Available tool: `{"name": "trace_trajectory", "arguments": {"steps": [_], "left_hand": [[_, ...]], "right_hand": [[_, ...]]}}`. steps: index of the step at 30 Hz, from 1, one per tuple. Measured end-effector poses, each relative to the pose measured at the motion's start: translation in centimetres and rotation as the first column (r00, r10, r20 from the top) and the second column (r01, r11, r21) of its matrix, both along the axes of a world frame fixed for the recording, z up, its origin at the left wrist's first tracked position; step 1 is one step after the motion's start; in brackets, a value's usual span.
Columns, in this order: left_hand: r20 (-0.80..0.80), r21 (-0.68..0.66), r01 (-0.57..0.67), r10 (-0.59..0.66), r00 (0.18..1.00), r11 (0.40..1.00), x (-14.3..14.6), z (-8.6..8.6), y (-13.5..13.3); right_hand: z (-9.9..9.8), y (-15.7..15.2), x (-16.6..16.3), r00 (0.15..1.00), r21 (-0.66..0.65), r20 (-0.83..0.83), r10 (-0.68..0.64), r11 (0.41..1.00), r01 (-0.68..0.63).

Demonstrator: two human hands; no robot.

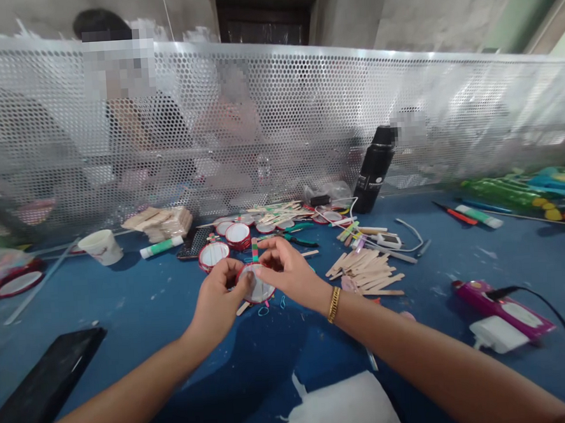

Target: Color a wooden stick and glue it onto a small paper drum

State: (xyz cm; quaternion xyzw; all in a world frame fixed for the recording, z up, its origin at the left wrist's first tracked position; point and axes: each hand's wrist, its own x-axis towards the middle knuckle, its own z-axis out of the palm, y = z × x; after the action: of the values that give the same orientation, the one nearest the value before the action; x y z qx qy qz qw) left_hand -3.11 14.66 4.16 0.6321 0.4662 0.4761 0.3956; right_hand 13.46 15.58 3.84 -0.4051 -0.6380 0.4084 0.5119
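Observation:
Between my two hands is a round white disc with a red rim [261,292], held just above the blue table. My left hand [217,298] pinches its left edge, thumb on the white face. My right hand [290,270] grips its upper right side, fingers curled and thumb on the face. A flat wooden stick with red and green bands [255,248] stands up from the disc's top edge, beside my right fingertips. How it is joined there is hidden. Behind my left hand lies a similar red-rimmed disc [214,256], with a stack of red-rimmed discs [238,234] near it.
Loose wooden sticks [370,271] lie to the right, before a black bottle [374,171]. A paper cup [101,247], glue stick [161,247] and black phone [46,379] are leftward. A white charger [499,335] sits right. A perforated metal screen [287,128] closes the back.

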Motion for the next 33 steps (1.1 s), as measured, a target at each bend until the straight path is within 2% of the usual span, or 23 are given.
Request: {"name": "trace_trajectory", "arguments": {"steps": [6, 9, 14, 17, 22, 26, 33], "left_hand": [[0.016, -0.026, -0.031, 0.032, 0.999, 0.999, 0.0, 0.3, 0.2], [0.037, -0.068, -0.002, 0.004, 0.999, 0.998, 0.0, 0.0, 0.3], [0.276, -0.191, 0.111, -0.055, 0.96, 0.975, -0.1, -0.5, 0.3], [0.345, -0.226, 0.15, -0.065, 0.937, 0.962, -0.1, -0.7, 0.3], [0.356, -0.24, 0.194, -0.1, 0.929, 0.951, -0.2, -0.8, 0.4], [0.303, -0.24, 0.208, -0.131, 0.944, 0.948, -0.1, -0.9, 0.2], [0.19, -0.18, 0.133, -0.098, 0.977, 0.975, 0.1, -1.5, 0.4]], "right_hand": [[-1.4, -0.1, -0.9, 0.999, 0.014, 0.005, -0.051, 0.999, 0.051], [-1.6, 0.0, -0.9, 0.995, 0.039, 0.034, -0.096, 0.995, 0.094], [-1.5, 0.4, -0.2, 0.987, 0.013, 0.094, -0.132, 0.991, 0.132], [-1.4, 0.7, 0.1, 0.984, 0.003, 0.11, -0.142, 0.99, 0.143], [-1.7, 0.9, 0.1, 0.979, 0.012, 0.124, -0.159, 0.987, 0.159], [-2.3, 0.9, -0.1, 0.974, 0.023, 0.129, -0.184, 0.983, 0.183], [-2.7, 0.8, -0.5, 0.984, 0.003, 0.093, -0.154, 0.988, 0.155]]}}
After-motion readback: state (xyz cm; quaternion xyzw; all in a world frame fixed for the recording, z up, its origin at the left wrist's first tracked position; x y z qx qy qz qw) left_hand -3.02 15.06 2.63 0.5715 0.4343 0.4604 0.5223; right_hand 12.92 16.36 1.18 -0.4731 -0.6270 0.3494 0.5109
